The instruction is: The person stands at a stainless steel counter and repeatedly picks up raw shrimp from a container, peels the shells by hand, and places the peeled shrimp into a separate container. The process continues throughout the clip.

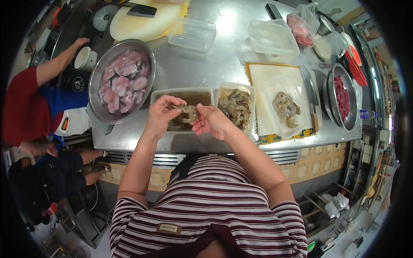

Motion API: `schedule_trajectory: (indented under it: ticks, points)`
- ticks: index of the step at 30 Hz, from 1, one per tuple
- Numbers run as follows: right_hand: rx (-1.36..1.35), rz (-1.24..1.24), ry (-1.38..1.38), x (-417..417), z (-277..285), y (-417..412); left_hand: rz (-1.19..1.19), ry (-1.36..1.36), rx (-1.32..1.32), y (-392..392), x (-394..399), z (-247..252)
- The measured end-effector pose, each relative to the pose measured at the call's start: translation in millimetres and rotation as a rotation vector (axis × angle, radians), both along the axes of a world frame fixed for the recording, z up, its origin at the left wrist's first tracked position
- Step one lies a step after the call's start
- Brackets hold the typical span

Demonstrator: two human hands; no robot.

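Between the fingertips of my left hand [164, 115] is a grey raw shrimp [188, 113], held over a plastic tub [181, 91] of murky water. My right hand [211, 121] pinches the shrimp's other end with thumb and forefinger. Just right of the hands, a second tub [253, 109] holds shrimp heads and shells [235, 104]. Farther right, peeled shrimp [285, 108] lie in a clear plastic container [303, 111] on a white cutting board [258, 75]. What lies under my hands in the water is partly hidden.
A steel bowl [151, 53] of pale pink meat stands left. A cleaver [310, 93] rests right of the container, beside steel bowls [352, 119] with red meat [341, 98]. Empty plastic containers [192, 34] stand behind. A person in red sleeves [24, 96] is at the left.
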State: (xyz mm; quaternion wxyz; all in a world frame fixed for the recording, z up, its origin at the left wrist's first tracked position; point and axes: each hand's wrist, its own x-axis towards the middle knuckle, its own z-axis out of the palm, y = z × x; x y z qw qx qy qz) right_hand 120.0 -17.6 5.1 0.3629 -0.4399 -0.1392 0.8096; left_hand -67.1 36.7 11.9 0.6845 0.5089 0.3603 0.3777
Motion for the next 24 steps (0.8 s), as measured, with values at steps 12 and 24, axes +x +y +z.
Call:
schedule_trajectory:
  ticks: [12, 24]
  points:
    - [0.964, -0.104, -1.386, 74, 3, -45, -0.243, -0.214, -0.677, -3, 94, -4]
    - [-0.200, -0.292, 0.147, 128, -1, -45, -0.122, -0.193, -0.608, -25, 147, -29]
